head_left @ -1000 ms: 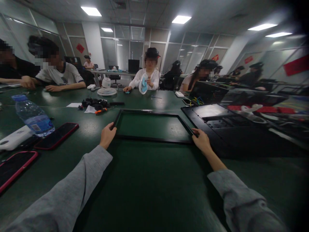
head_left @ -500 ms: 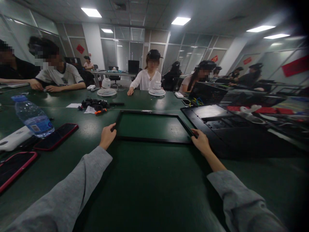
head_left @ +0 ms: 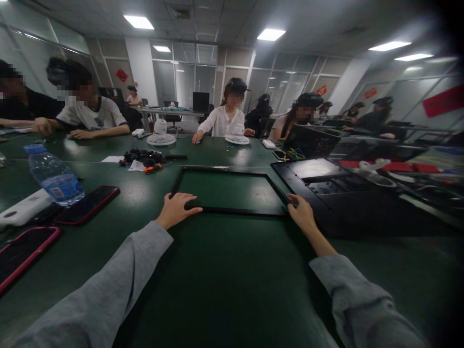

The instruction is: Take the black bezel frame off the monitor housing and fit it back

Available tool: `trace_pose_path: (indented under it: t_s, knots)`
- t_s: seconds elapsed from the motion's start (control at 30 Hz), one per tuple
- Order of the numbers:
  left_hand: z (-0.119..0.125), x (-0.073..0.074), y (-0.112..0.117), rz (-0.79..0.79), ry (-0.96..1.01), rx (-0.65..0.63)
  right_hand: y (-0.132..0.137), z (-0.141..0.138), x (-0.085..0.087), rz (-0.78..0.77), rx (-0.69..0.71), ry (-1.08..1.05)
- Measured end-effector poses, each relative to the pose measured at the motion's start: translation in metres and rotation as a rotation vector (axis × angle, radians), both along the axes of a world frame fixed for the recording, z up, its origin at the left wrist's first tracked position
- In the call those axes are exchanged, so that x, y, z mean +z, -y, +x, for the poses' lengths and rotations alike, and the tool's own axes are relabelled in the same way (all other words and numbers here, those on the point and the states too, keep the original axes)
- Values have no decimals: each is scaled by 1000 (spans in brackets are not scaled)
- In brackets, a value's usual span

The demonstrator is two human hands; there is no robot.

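Observation:
A thin black rectangular frame (head_left: 224, 169) lies flat on the green table (head_left: 224, 270) straight ahead of me. My left hand (head_left: 176, 210) rests on its near left corner, fingers spread flat across the near edge. At the near right corner, my right hand (head_left: 300, 211) pinches the frame's edge with its fingertips. Both my arms are in grey sleeves.
A black monitor housing (head_left: 326, 186) lies right of the frame. To the left are a water bottle (head_left: 52, 176), a dark red phone (head_left: 88, 204), a pink-edged phone (head_left: 21, 250) and a white device (head_left: 22, 209). Small tools (head_left: 145, 157) and fans (head_left: 161, 139) lie beyond. Other people sit around the table.
My left hand slid from the frame's left side onto its near left corner and flattened its fingers. The right hand kept its hold. The person opposite set a fan down on the table.

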State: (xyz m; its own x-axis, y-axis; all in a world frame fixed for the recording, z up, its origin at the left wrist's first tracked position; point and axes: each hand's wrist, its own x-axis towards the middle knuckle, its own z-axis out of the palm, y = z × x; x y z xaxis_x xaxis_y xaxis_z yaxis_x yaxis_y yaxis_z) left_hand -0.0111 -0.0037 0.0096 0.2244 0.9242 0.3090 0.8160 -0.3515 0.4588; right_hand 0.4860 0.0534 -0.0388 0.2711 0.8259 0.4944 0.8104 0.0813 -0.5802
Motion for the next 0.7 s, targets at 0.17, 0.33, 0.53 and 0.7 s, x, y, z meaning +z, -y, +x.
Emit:
trace_pose_path:
  t_s: [0.17, 0.33, 0.53, 0.7]
  knots:
    - [-3, 0, 5, -41, 16, -5, 11, -5, 7, 36, -42, -1]
    - [-9, -2, 4, -42, 92, 83, 33, 0, 28, 68, -265, 97]
    - [-11, 0, 3, -43, 99, 144, 70, 49, 36, 233, -642, -51]
    - [-14, -1, 1, -58, 161, 188, 96, 96, 33, 321, -801, -392]
